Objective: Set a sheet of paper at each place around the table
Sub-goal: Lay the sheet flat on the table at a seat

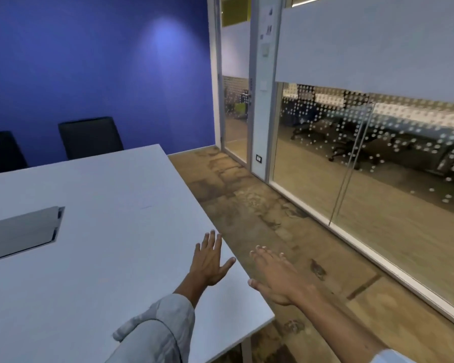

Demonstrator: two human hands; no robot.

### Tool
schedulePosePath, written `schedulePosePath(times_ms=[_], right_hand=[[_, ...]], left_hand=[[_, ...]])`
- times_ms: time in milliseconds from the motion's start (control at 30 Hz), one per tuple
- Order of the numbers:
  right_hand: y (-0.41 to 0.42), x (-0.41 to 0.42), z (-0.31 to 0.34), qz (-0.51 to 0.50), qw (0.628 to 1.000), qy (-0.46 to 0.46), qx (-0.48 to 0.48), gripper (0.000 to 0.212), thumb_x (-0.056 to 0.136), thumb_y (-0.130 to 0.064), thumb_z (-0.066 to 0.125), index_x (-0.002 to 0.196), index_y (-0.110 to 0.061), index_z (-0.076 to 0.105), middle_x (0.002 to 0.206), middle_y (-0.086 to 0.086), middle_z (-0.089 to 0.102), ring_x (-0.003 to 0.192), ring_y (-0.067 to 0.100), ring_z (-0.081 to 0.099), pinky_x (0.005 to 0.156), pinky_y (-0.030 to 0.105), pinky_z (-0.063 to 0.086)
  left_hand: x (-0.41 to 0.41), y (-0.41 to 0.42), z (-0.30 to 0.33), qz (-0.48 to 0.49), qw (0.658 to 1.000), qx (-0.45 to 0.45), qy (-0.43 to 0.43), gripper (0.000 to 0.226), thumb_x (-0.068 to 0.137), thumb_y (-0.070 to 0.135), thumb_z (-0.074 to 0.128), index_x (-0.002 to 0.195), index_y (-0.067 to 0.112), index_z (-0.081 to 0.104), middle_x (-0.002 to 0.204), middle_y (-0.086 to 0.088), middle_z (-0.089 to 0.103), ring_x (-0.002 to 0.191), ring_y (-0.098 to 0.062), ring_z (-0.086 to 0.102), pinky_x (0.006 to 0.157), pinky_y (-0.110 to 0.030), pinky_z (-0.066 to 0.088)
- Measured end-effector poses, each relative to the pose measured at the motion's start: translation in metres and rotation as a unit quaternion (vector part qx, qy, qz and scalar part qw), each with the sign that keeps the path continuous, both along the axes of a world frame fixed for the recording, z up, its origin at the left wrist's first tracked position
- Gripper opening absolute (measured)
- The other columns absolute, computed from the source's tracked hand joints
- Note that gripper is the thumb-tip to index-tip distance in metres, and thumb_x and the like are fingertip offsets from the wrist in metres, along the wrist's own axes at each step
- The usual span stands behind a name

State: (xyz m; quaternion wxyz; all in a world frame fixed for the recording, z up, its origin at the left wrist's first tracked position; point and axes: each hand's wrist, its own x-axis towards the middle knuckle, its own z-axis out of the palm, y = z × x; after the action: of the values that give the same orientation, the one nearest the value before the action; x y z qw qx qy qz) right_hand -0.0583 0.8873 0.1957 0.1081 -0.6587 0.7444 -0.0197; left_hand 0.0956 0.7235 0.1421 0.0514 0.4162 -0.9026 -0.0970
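Both hands are spread flat and hold nothing, the left hand (pixel 210 260) over the table (pixel 102 258) edge, the right hand (pixel 275 276) just off it over the carpet (pixel 247 200), two chairs (pixel 89 137) beyond the table, no paper visible.

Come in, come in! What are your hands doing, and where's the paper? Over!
Left hand open, flat above table edge. Right hand open, empty, past the edge over carpet. No paper in sight. Nothing in the way.
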Motion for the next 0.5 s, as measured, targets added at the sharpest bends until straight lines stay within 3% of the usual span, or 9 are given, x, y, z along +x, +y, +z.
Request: schedulePosePath(times_ms=[333,500], right_hand=[[-0.125,-0.165,-0.071,0.118,0.992,-0.038,0.021,0.075,0.097,-0.055,0.036,0.156,-0.018,0.009,0.166,0.005,0.006,0.152,0.023,0.004,0.121,0.05,0.011],[-0.19,-0.238,-0.104,0.181,0.979,-0.071,0.064,0.077,0.096,-0.056,0.037,0.157,-0.019,0.008,0.166,0.005,0.005,0.152,0.023,0.005,0.122,0.05,0.013]], left_hand=[[-0.127,-0.083,-0.058,0.129,0.991,0.007,-0.039,0.108,0.07,0.085,-0.005,0.156,0.019,0.005,0.165,-0.007,-0.003,0.152,-0.029,-0.006,0.122,-0.05,0.003],[-0.187,-0.113,-0.083,0.211,0.975,0.065,-0.036,0.1,0.081,0.081,0.012,0.155,0.014,0.007,0.165,-0.011,0.002,0.152,-0.032,-0.001,0.123,-0.051,0.008]])
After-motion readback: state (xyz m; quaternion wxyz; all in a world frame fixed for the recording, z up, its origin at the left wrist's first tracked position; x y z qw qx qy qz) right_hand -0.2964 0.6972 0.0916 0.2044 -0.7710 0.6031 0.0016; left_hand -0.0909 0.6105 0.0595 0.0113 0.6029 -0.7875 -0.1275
